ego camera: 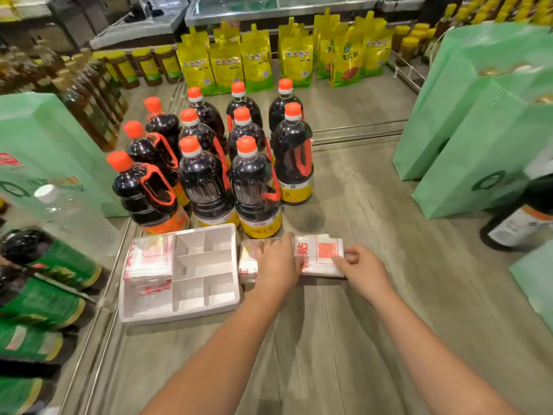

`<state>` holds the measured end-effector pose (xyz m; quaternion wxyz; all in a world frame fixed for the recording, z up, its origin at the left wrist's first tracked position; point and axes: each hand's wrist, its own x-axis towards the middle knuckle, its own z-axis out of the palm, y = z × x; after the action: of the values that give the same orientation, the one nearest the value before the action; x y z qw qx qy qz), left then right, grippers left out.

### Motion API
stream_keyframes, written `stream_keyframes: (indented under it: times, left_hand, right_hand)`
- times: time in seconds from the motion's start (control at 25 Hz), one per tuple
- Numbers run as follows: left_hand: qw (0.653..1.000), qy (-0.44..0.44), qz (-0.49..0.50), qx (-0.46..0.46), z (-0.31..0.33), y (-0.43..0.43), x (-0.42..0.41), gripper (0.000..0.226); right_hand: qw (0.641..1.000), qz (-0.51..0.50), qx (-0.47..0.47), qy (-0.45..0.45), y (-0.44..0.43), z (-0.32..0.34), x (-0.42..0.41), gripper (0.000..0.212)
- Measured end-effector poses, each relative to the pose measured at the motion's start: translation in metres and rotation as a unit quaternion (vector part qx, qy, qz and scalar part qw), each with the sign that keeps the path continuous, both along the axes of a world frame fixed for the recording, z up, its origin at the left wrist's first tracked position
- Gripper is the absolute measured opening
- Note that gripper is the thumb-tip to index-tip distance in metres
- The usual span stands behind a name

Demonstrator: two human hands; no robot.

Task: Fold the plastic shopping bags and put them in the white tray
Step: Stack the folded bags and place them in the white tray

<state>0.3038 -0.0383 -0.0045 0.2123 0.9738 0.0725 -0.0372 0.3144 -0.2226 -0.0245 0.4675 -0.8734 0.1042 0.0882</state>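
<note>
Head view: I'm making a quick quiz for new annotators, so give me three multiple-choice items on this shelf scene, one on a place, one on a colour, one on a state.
1. Where in the white tray do the folded bags lie? A left compartment; B middle; C right.
2. What colour are the dark bottles' caps? A green; B orange; C white.
3. What is the left hand doing? A pressing flat on the bag stack; B holding a bottle; C hanging idle.
Answers: A, they fill the tray's left side; B, every cap is orange; A, its straight fingers lie on the stack.
</note>
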Motion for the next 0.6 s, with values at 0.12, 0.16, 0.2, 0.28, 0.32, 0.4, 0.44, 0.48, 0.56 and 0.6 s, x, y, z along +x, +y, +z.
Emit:
stream_keyframes:
  times: [0.12, 0.16, 0.2, 0.28, 0.32, 0.4, 0.44, 0.48, 0.56, 0.6]
  left_hand:
    - [0.996, -0.047, 0.011, -0.071, 0.002, 0.0, -0.003, 0.052]
    - [0.992, -0.072, 0.014, -0.104, 0.003, 0.001, -0.005, 0.052]
    - [0.985, -0.101, 0.016, -0.14, 0.006, 0.004, -0.008, 0.05]
    - [0.963, -0.145, 0.029, -0.227, 0.012, 0.016, -0.015, 0.043]
    - [0.95, -0.158, 0.041, -0.266, 0.017, 0.027, -0.022, 0.038]
    - [0.937, -0.185, 0.071, -0.288, 0.028, 0.056, -0.036, 0.027]
    - [0.937, -0.191, 0.089, -0.278, 0.033, 0.072, -0.044, 0.022]
    - [0.94, -0.191, 0.108, -0.262, 0.036, 0.089, -0.051, 0.019]
    - [0.941, -0.191, 0.149, -0.236, 0.041, 0.126, -0.067, 0.017]
    - [0.94, -0.194, 0.165, -0.228, 0.043, 0.142, -0.073, 0.017]
  right_hand:
    - [0.999, -0.025, 0.04, -0.024, -0.001, 0.005, -0.002, 0.013]
    - [0.997, -0.029, 0.052, -0.04, 0.0, 0.01, -0.003, 0.014]
    - [0.996, -0.027, 0.064, -0.056, 0.004, 0.016, -0.004, 0.014]
    - [0.992, -0.021, 0.096, -0.083, 0.016, 0.028, -0.005, 0.013]
    - [0.99, -0.009, 0.105, -0.093, 0.027, 0.035, -0.006, 0.011]
    - [0.988, 0.035, 0.115, -0.098, 0.054, 0.047, -0.011, 0.01]
    - [0.986, 0.059, 0.116, -0.1, 0.07, 0.051, -0.013, 0.011]
    - [0.985, 0.081, 0.113, -0.102, 0.086, 0.054, -0.015, 0.012]
    - [0.981, 0.129, 0.084, -0.115, 0.119, 0.057, -0.021, 0.014]
    - [0.978, 0.154, 0.063, -0.126, 0.135, 0.058, -0.023, 0.015]
